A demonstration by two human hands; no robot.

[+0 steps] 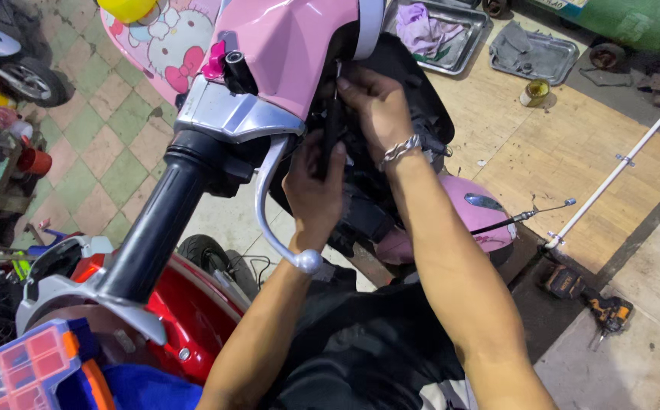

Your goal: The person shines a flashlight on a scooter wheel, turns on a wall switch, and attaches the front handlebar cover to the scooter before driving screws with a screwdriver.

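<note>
While the left hand grips the black screwdriver handle and the right hand pinches its shank, deep inside the pink scooter's open headstock, the person should keep the tool square and press firmly.

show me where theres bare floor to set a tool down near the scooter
Bare wooden floor lies between the metal trays, the white pipe and the pink scooter. Grey concrete beyond the cordless drill is also free. It is crowded under the handlebar, where the left hand and right hand work.
</note>
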